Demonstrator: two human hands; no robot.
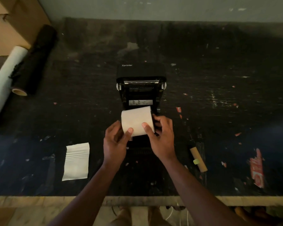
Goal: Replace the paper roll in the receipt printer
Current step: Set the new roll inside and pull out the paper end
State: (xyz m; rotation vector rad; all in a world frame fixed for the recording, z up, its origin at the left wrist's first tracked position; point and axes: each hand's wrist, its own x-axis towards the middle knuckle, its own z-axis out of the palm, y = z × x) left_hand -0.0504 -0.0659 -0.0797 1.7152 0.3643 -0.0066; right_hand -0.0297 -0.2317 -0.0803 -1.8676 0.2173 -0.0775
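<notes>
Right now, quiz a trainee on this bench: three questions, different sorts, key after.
1. True or false: the printer lid is shut.
2. What do the left hand and right hand hold? A) black roll B) paper roll C) white sheet
3. Fill in: the cardboard core lies to the printer's ____.

Key: 1 false, it stands open. 2 B, both hands grip it over the open bay. 3 right.

White paper roll (136, 122), black printer (140, 86), seemingly black, paint-flecked table (219, 95).
</notes>
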